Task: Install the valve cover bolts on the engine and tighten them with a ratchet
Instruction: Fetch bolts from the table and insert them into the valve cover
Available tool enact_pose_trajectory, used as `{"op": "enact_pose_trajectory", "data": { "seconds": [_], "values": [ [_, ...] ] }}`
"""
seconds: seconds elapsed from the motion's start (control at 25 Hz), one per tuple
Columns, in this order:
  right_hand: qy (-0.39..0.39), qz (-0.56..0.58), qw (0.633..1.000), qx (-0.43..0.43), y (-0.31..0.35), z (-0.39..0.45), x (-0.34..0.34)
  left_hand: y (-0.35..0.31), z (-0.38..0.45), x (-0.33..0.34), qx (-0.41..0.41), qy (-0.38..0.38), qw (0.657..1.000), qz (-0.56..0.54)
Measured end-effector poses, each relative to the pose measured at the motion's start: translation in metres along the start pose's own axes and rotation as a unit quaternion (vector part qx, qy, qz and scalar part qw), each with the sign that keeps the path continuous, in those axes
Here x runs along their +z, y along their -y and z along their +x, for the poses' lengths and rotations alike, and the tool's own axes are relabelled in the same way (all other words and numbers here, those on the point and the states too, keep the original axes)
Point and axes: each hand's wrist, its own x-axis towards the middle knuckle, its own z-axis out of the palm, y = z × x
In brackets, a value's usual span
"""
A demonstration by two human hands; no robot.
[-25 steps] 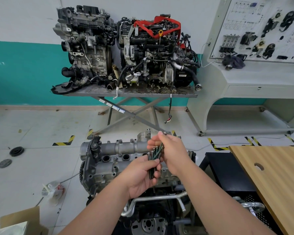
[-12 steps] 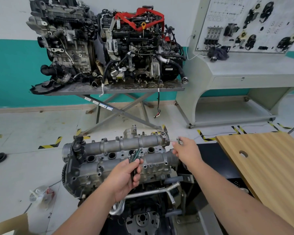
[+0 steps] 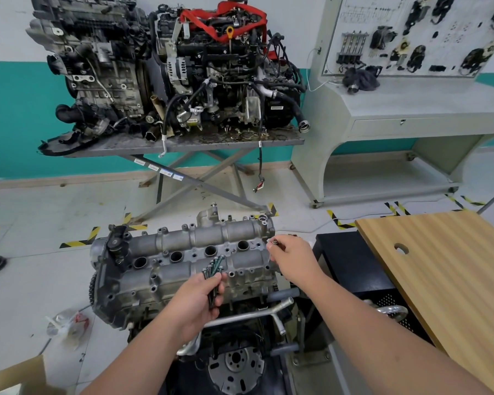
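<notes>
Below the camera, on its stand, sits the grey engine, valve cover up, with four dark plug wells in a row. Beside it on the right lies a wooden surface with a round hole. Over the cover's near edge the left hand grips a bundle of dark bolts, heads pointing up and away. At the cover's right end the right hand pinches a single bolt between fingertips, just beside the casting.
</notes>
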Motion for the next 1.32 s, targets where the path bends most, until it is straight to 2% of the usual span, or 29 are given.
{"op": "enact_pose_trajectory", "data": {
  "seconds": [0.08,0.28,0.76,0.84,0.96,1.16,1.32],
  "values": [
    [0.011,-0.038,0.999,-0.011,-0.005,-0.002,0.002,0.005,-0.002,-0.005,-0.009,-0.011,1.0,-0.005],
    [0.052,-0.017,0.999,-0.006,-0.005,-0.006,-0.002,0.008,-0.006,-0.009,-0.024,-0.017,0.999,-0.026],
    [0.123,-0.141,0.982,-0.034,-0.005,-0.004,0.005,0.008,-0.006,-0.011,-0.026,-0.009,0.999,-0.043],
    [0.138,-0.083,0.987,0.008,-0.009,-0.004,0.006,0.008,-0.006,-0.012,-0.026,-0.009,0.999,-0.046],
    [0.123,0.079,0.981,0.128,-0.012,-0.004,0.003,0.007,-0.006,-0.011,-0.027,-0.006,0.998,-0.049],
    [0.049,0.146,0.969,0.194,-0.017,-0.006,0.014,0.007,-0.004,-0.008,-0.03,0.003,0.998,-0.047],
    [0.041,0.149,0.965,0.212,-0.014,-0.001,0.014,0.004,-0.001,-0.005,-0.027,0.015,0.999,-0.04]
  ]
}}
